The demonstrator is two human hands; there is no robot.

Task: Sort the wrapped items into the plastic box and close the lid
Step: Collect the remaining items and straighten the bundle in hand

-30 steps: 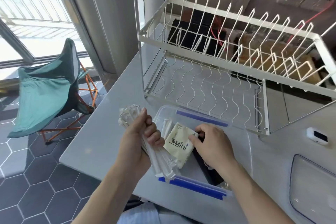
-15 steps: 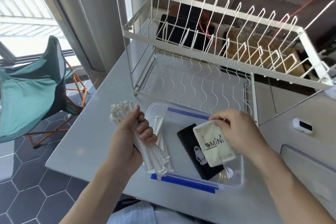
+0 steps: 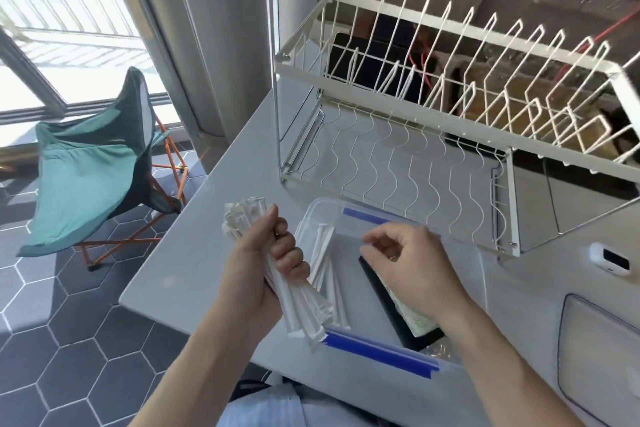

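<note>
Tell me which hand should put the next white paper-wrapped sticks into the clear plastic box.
Right. The right hand hovers free above the clear plastic box, while the left hand grips the bundle of white paper-wrapped sticks beside it, ready to be picked from.

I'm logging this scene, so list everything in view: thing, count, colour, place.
wrapped sticks, held bundle: many, white, in the left hand, over the box's left end
wrapped sticks, loose: a few, white, inside the box, left side
plastic box: one, clear with blue rim strips, on the counter's near edge
black flat packet: one, in the box, partly under the right hand
cream packet: one, lying on the black packet
lid: one, clear, on the counter at right
dish rack: one, white wire, behind the box
small device: one, white with dark face, right of the rack
folding chair: one, teal, orange legs, on the floor at left
counter: one, grey
left hand: grips the bundle
right hand: holds nothing, above the box
</note>
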